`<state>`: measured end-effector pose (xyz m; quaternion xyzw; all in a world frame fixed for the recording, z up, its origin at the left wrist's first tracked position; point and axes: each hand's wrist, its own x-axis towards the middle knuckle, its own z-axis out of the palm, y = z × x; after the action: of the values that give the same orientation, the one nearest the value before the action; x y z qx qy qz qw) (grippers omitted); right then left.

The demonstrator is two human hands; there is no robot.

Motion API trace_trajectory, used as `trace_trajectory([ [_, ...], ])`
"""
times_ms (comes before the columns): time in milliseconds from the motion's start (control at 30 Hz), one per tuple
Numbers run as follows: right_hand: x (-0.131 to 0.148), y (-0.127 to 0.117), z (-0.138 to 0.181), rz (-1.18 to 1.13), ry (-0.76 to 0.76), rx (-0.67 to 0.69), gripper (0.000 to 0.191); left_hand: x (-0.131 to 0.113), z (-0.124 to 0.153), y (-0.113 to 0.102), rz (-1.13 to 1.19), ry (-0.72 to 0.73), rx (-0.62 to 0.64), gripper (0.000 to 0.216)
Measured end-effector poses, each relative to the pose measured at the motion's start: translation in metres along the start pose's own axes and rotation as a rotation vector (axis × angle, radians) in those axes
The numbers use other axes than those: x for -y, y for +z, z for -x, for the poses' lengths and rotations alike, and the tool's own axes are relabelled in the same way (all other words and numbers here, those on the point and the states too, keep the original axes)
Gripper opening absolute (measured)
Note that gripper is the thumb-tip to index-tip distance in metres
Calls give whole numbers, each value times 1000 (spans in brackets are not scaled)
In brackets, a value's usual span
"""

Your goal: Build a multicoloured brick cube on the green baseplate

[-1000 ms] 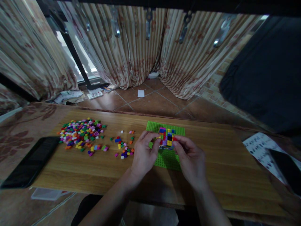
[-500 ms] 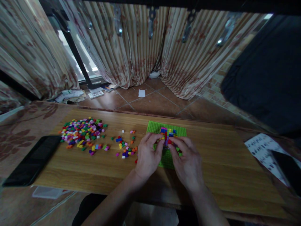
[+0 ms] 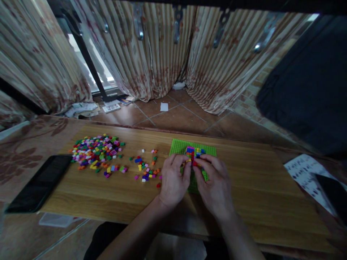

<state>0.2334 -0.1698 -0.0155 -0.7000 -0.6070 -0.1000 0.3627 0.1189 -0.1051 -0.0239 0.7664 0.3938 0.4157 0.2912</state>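
Note:
A green studded baseplate (image 3: 177,145) lies on the wooden table, carrying a small cluster of colored toy bricks (image 3: 200,150) near its middle. My left hand (image 3: 175,178) is closed in a pinch at the left side of the cluster, by a yellow brick (image 3: 189,160). What its fingertips grip is too small to tell. From the other side, my right hand (image 3: 215,186) pinches a small red toy brick (image 3: 195,163) between thumb and index finger. An upright red piece (image 3: 192,155) shows between the two hands. My fingers hide part of the cluster.
Several loose bricks (image 3: 146,171) are scattered left of the baseplate, and a large mixed brick pile (image 3: 94,150) lies farther left. A black tablet-like slab (image 3: 40,182) rests over the table's left edge. At the right are a printed sheet (image 3: 306,169) and a dark flat object (image 3: 332,191).
Both hands stay at the brick cluster with only slight finger shifts. The upright red piece shows a little more clearly between them. The whole view has shifted slightly.

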Motion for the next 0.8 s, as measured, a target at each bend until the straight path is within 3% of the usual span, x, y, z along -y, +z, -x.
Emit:
trace_trajectory([
  [267,0,-1,-2,-46,39,-20,22,-1,-4,-8,16,-50,-64,8],
  [467,0,-2,-2,-71,66,-17,21,1,-3,-12,56,-74,-39,9],
  [800,5,1,-5,18,-21,31,20,3,-2,-5,129,-105,-54,10],
])
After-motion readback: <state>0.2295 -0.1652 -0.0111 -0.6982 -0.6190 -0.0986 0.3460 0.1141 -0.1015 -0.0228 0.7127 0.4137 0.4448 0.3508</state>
